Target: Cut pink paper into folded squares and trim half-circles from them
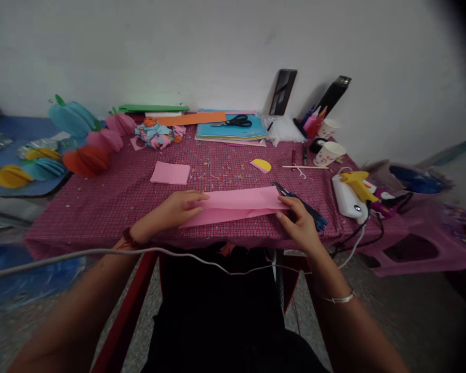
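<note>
A long sheet of pink paper, folded lengthwise, lies at the table's front edge with its lower layer showing under the fold. Its left end is pinched between the thumb and fingers of my left hand. My right hand grips the right end the same way. Beyond my left hand rests a small stack of pink paper pieces. A yellow and pink half-round paper piece sits farther back. Partly behind my right hand are dark blue-handled scissors.
Several paper pumpkins stand at the left. Crumpled scraps, coloured sheets and black scissors are at the back. To the right are paper cups, a yellow glue gun and a white power strip. A cable crosses my arms.
</note>
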The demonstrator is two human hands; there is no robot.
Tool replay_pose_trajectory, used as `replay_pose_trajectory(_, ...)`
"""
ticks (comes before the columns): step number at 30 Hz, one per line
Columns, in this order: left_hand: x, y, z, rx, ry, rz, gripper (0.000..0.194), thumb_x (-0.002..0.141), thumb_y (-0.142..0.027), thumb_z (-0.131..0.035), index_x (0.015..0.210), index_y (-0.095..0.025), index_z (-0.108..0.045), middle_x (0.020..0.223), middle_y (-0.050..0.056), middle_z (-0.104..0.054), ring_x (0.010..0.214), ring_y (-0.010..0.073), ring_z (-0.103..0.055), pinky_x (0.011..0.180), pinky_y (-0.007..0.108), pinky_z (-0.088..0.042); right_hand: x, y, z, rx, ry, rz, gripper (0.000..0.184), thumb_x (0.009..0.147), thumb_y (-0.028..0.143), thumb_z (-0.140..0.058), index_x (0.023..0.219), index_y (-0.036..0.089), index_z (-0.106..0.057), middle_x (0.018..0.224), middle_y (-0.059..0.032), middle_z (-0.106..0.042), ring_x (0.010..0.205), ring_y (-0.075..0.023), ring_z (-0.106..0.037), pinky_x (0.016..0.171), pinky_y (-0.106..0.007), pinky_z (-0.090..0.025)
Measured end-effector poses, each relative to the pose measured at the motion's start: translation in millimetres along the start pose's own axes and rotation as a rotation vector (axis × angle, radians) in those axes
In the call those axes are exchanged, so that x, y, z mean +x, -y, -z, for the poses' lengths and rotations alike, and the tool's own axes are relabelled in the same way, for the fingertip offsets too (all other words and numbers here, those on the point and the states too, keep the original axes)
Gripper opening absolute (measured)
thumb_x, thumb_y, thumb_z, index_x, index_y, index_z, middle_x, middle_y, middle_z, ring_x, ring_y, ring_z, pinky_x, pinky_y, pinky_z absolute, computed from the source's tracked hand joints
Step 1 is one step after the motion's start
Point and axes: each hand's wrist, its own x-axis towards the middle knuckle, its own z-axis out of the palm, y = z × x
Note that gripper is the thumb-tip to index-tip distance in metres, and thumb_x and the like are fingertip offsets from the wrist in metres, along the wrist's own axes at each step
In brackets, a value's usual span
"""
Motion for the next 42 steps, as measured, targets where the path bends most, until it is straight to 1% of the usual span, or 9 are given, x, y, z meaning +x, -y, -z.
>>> replay_pose_trajectory(6, -26, -7, -3.2, -0.020, -0.026, 0.060, 0.033, 0.084, -0.026, -0.056, 0.113, -0.018, -0.067, 0.117, 0.009, -0.070, 0.108, 0.0210, -0.064, 0.098, 0.038, -0.049, -1, -1, 2, 0.006, 0.037, -0.028, 0.040, 0.087, 0.036, -0.060, 0.125, 0.023, -0.058, 0.123, -0.0113, -0.060, 0.115, -0.0280, -0.055, 0.102, -0.050, -0.041)
replay_pose_trajectory(12, -33, -3, -25.7, -0.120, -0.252, 0.159, 0.033, 0.073, -0.012, -0.056, 0.101, -0.019, -0.071, 0.105, 0.006, -0.073, 0.102, 0.0208, -0.065, 0.095, 0.041, -0.050, -1, -11, 0, 0.000, 0.026, -0.066, 0.040, 0.085, 0.037, -0.063, 0.123, 0.024, -0.060, 0.121, -0.0103, -0.061, 0.113, -0.0289, -0.057, 0.101, -0.050, -0.042)
replay_pose_trajectory(18, -33, -4, -27.0, -0.283, -0.310, 0.162, 0.020, 0.083, -0.024, -0.055, 0.090, -0.016, -0.072, 0.096, 0.009, -0.073, 0.093, 0.0202, -0.067, 0.087, 0.036, -0.052, -1, -10, -1, 0.023, -0.006, -0.116, 0.039, 0.085, 0.035, -0.063, 0.121, 0.021, -0.061, 0.119, -0.0110, -0.063, 0.111, -0.0272, -0.058, 0.101, -0.049, -0.043)
replay_pose_trajectory(22, -38, -1, -25.4, -0.394, -0.425, 0.312, 0.018, 0.082, -0.032, -0.060, 0.086, -0.017, -0.070, 0.087, 0.005, -0.072, 0.083, 0.0191, -0.067, 0.080, 0.033, -0.052, -2, -10, -4, 0.139, -0.023, -0.182, 0.041, 0.084, 0.035, -0.065, 0.121, 0.019, -0.060, 0.120, -0.0116, -0.065, 0.111, -0.0267, -0.061, 0.101, -0.049, -0.044)
replay_pose_trajectory(24, -40, 2, -24.3, -0.412, -0.498, 0.371, 0.022, 0.083, -0.035, -0.058, 0.090, -0.016, -0.067, 0.087, 0.004, -0.071, 0.081, 0.0187, -0.066, 0.077, 0.031, -0.052, -3, -13, -5, 0.205, -0.033, -0.217, 0.041, 0.085, 0.036, -0.064, 0.121, 0.019, -0.061, 0.119, -0.0115, -0.066, 0.109, -0.0265, -0.063, 0.100, -0.049, -0.046)
replay_pose_trajectory(28, -38, 6, -24.7, -0.441, -0.626, 0.424, 0.038, 0.081, -0.035, -0.061, 0.113, -0.015, -0.061, 0.107, 0.007, -0.068, 0.095, 0.0200, -0.064, 0.083, 0.032, -0.052, -4, -19, -7, 0.199, -0.042, -0.228, 0.037, 0.085, 0.037, -0.063, 0.116, 0.018, -0.064, 0.115, -0.0102, -0.070, 0.104, -0.0267, -0.065, 0.096, -0.048, -0.049)
replay_pose_trajectory(33, -35, 11, -35.4, -0.327, -0.616, 0.387, 0.063, 0.078, -0.027, -0.061, 0.138, -0.017, -0.043, 0.114, 0.010, -0.066, 0.103, 0.0220, -0.064, 0.092, 0.038, -0.051, -2, -14, -7, 0.164, -0.037, -0.208, 0.035, 0.083, 0.033, -0.062, 0.115, 0.018, -0.065, 0.117, -0.0098, -0.069, 0.109, -0.0271, -0.064, 0.099, -0.047, -0.047)
replay_pose_trajectory(37, -36, 7, -38.6, -0.059, -0.571, 0.349, 0.056, 0.080, -0.025, -0.059, 0.134, -0.019, -0.050, 0.119, 0.009, -0.064, 0.114, 0.0241, -0.060, 0.105, 0.042, -0.042, 0, -7, -5, 0.221, -0.027, -0.269, 0.041, 0.079, 0.025, -0.062, 0.120, 0.019, -0.062, 0.111, -0.0093, -0.071, 0.101, -0.0249, -0.066, 0.094, -0.045, -0.051)
replay_pose_trajectory(42, -36, 2, -36.3, 0.088, -0.518, 0.297, 0.044, 0.084, -0.028, -0.056, 0.127, -0.021, -0.057, 0.117, 0.008, -0.066, 0.110, 0.0272, -0.061, 0.102, 0.045, -0.045, 0, -8, -4, 0.335, -0.056, -0.317, 0.049, 0.070, 0.013, -0.049, 0.117, 0.020, -0.061, 0.111, -0.0083, -0.070, 0.107, -0.0237, -0.065, 0.100, -0.046, -0.048)
